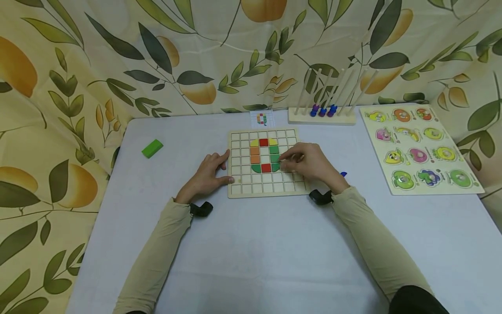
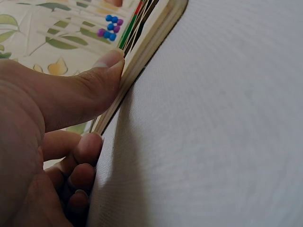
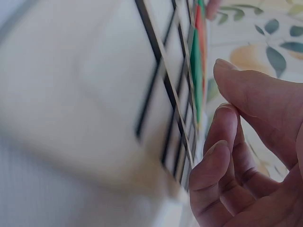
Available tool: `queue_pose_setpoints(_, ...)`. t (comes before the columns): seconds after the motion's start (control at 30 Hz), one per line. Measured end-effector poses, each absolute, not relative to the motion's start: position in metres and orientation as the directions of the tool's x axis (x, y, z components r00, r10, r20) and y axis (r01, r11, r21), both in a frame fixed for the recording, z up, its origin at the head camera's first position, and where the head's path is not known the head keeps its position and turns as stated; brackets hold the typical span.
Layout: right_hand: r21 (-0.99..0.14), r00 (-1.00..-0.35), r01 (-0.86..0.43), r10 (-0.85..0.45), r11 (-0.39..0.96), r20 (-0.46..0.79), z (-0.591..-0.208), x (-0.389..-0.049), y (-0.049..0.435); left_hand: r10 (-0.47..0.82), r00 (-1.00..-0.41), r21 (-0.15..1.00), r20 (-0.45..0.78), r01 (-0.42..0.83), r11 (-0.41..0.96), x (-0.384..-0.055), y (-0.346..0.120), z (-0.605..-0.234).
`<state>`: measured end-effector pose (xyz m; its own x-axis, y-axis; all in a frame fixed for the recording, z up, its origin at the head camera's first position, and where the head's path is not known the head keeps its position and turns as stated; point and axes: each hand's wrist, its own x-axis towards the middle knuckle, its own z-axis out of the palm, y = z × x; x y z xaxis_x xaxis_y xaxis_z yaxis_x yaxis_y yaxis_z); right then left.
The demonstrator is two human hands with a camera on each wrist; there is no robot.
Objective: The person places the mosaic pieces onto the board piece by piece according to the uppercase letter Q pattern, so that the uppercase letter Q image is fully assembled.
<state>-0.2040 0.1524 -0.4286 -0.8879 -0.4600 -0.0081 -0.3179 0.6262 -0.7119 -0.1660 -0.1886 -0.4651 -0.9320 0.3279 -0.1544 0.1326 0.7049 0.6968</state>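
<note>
A square wooden grid board [image 1: 270, 194] lies on the table with coloured tiles forming a ring in its cells. Red tiles [image 1: 263, 142] sit at its top and bottom, orange tiles [image 1: 255, 155] on the left, green tiles [image 1: 274, 150] on the right and yellow ones [image 1: 254, 143] at the upper corners. My left hand [image 1: 205, 174] touches the board's left edge, thumb and forefinger spread apart along it. Over the board's right side hovers my right hand [image 1: 307, 161], loosely bent fingers beside the green tiles. Nothing shows between its thumb and fingers in the right wrist view.
A pattern card [image 1: 269, 122] lies behind the board. A peg rack [image 1: 321, 117] with blue and purple beads stands at the back. To the right lies a fruit puzzle board [image 1: 421, 150]; at the left, a green block [image 1: 152, 148]. A small blue piece [image 1: 343, 174] shows near my right wrist.
</note>
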Motion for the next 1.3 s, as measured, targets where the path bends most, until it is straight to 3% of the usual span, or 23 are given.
queue_pose_setpoints(0.23,-0.665,-0.940,-0.255,-0.342,0.702,-0.001,-0.418,-0.196,0.196,0.328,-0.932,0.693,-0.155,0.135,0.708,-0.166,-0.188,-0.464)
queue_pose_setpoints(0.63,-0.538,-0.972,-0.100,-0.197,0.837,-0.126,-0.419,-0.170,0.253,0.322,-0.934,0.696,-0.156,0.128,0.707,-0.164,-0.187,-0.465)
queue_pose_setpoints(0.87,-0.506,-0.979,-0.083,-0.166,0.859,-0.121,-0.420,-0.163,0.259,0.325,-0.935,0.695,-0.142,0.139,0.706,-0.163,-0.187,-0.464)
queue_pose_setpoints(1.3,-0.552,-0.980,-0.119,-0.186,0.825,-0.066,-0.424,-0.164,0.258,0.325,-0.934,0.700,-0.150,0.132,0.702,-0.165,-0.188,-0.465)
